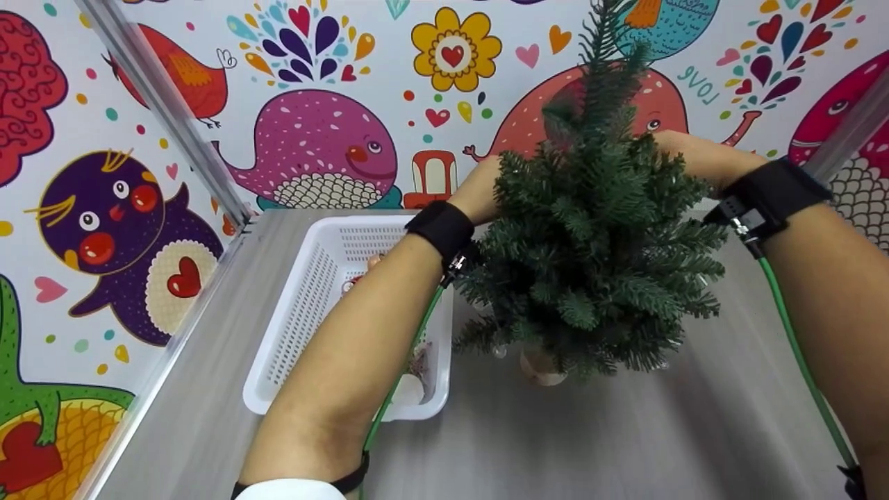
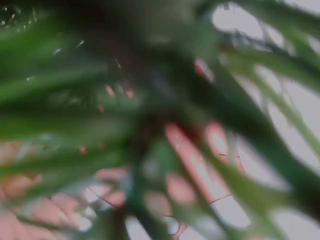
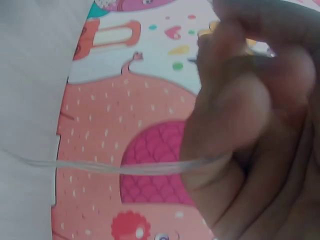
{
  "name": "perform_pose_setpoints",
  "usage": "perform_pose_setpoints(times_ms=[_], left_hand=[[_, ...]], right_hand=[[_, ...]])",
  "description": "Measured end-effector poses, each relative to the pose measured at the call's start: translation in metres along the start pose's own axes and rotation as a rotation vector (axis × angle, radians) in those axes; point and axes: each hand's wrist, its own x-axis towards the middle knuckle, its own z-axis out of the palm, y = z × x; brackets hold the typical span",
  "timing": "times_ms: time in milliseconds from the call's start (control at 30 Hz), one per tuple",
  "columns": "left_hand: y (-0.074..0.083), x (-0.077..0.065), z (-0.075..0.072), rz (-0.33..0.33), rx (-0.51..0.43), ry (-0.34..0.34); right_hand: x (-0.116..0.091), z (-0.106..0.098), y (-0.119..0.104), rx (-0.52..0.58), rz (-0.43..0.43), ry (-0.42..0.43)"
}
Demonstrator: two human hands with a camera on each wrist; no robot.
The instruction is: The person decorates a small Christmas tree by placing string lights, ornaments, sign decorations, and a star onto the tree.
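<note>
A small artificial Christmas tree (image 1: 583, 243) stands upright on a pale base (image 1: 542, 368). My left hand (image 1: 483, 187) reaches behind its left side; the branches cover most of the fingers. In the left wrist view, blurred green needles (image 2: 55, 90) fill the frame, and skin shows through at the lower left. On the tree's far right side is my right hand (image 1: 694, 154), partly covered by the needles. The right wrist view shows its fingers (image 3: 235, 117) curled, pinching a thin clear wire (image 3: 110, 168) that runs off to the left.
To the left of the tree, under my left forearm, sits a white plastic basket (image 1: 298, 312). It holds a white round item (image 1: 408, 389) and a small red-and-white item. A printed cartoon wall (image 1: 326, 139) stands close behind, with a metal frame post (image 1: 170, 111) at the left.
</note>
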Motion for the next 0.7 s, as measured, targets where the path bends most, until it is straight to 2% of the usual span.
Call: perform_pose_setpoints(times_ms=[67,167,233,333,467,700], left_hand=[[-0.003,-0.003,0.000,-0.028,-0.002,0.024],[-0.008,-0.010,0.000,-0.123,-0.153,0.080],[-0.011,-0.014,0.001,-0.196,-0.285,0.123],[-0.015,-0.019,0.004,-0.271,-0.417,0.159],[-0.019,-0.021,0.006,-0.313,-0.453,0.170],[-0.020,-0.022,0.007,-0.355,-0.463,0.161]], right_hand=[[-0.003,0.000,0.000,-0.007,0.040,0.021],[-0.012,-0.004,0.002,-0.044,0.133,0.057],[-0.018,-0.008,0.008,-0.051,0.154,0.070],[-0.027,-0.014,0.018,-0.028,0.207,0.088],[-0.039,-0.019,0.031,0.020,0.223,0.089],[-0.059,-0.021,0.046,0.040,0.174,0.042]])
